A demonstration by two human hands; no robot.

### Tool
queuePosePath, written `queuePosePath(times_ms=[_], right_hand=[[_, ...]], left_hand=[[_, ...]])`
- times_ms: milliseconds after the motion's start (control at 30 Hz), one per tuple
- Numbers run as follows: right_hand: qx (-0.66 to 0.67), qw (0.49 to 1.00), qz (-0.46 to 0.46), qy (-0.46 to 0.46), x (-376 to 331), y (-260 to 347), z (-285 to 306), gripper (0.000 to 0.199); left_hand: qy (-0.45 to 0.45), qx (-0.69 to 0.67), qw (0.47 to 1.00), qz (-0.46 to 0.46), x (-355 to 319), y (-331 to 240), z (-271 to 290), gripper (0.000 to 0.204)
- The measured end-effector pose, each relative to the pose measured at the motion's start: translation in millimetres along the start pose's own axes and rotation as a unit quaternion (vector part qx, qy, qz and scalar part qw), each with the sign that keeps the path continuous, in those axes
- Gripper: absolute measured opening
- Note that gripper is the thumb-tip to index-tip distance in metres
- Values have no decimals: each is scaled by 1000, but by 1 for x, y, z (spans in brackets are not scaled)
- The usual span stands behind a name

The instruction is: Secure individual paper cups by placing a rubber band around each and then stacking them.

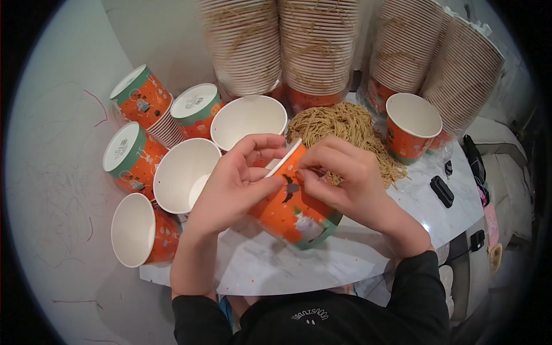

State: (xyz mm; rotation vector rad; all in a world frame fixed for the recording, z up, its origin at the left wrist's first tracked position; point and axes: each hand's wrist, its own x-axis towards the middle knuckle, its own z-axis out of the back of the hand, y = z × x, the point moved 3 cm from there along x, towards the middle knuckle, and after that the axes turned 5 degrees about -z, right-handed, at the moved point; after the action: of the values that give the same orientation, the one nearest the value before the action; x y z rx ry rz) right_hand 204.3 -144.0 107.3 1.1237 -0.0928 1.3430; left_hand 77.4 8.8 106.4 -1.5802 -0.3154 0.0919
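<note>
The orange paper bucket (273, 214) is probably light and rather stiff, though it may dent; its rim (294, 149) seems best to hold. It is tilted over the bench (259, 267), between both hands: the left hand (233, 187) grips it near the rim, the right hand (349, 178) pinches beside, on what I cannot tell.

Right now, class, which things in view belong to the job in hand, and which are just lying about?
Likely in the job:
held orange cup
tan cord heap
other orange cups
tall cup stacks

Seemingly just lying about:
black oblong object
small black object behind it
</note>
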Motion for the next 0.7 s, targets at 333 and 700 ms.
queuePosePath(times_ms=[333, 700], right_hand=[[-56, 997, 13, -43, 3, -7, 4, 12], [-66, 998, -1, -10, 4, -11, 3, 12]], left_hand=[[-18, -168, 985, 29, 11, 16, -2, 54], [-18, -177, 981, 72, 20, 29, 2, 37]])
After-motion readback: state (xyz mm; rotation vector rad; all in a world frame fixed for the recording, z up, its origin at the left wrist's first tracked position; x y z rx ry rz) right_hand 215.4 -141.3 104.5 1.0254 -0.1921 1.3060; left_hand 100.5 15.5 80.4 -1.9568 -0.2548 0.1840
